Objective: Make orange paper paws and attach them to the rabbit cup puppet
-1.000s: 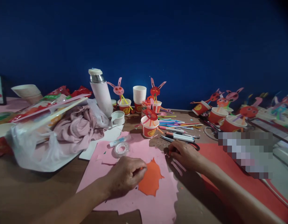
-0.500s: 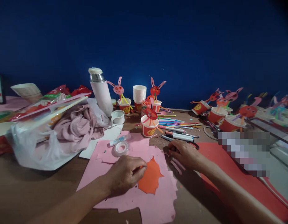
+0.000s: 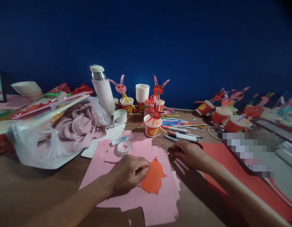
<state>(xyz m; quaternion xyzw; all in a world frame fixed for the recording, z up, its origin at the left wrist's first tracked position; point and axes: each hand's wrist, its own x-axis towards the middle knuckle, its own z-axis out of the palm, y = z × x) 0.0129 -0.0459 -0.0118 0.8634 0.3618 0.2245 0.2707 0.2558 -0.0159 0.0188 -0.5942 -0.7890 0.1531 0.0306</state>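
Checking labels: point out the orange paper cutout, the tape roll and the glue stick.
orange paper cutout [image 3: 155, 178]: head view, middle of its bare face.
tape roll [image 3: 124, 152]: head view, near side of the ring.
glue stick [image 3: 121, 140]: head view, middle of the tube.

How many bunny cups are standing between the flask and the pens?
3: pink-headed bunny cup by the flask, red-headed bunny cup right of the cup stack, third bunny cup in front, nearest the pink paper. Others may hide behind.
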